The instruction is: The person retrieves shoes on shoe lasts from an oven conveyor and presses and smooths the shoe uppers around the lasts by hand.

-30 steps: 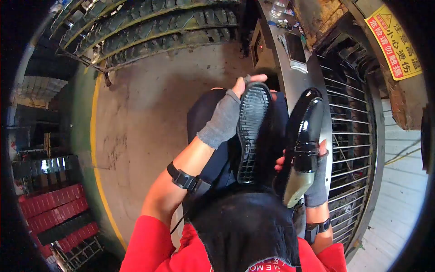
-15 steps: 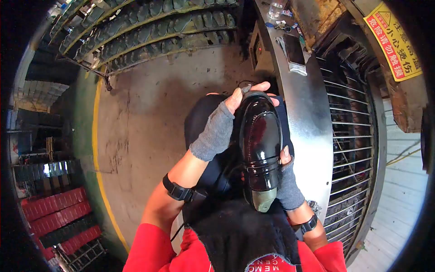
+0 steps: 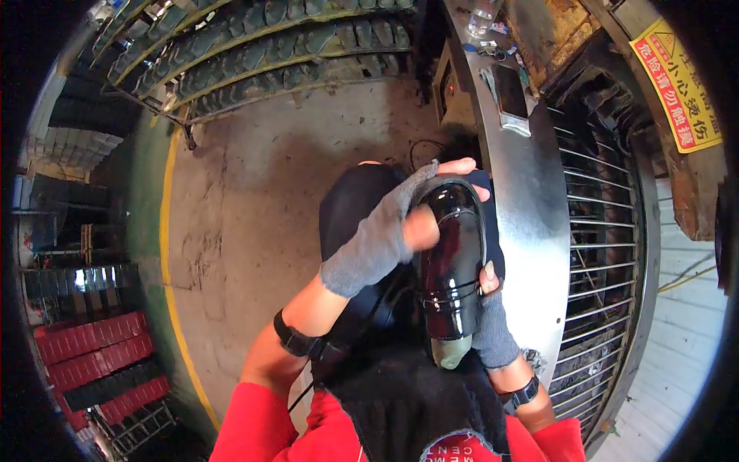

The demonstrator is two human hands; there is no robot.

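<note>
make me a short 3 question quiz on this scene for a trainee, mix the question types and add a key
1. True or false: the glossy upper of the shoe faces the camera.
2. Multiple choice: what colour are the gloves?
a) red
b) grey
c) white
3. Short answer: which hand is at the toe, and which is beside the strap?

Key:
1. True.
2. b
3. The left hand is at the toe; the right hand is beside the strap.
</note>
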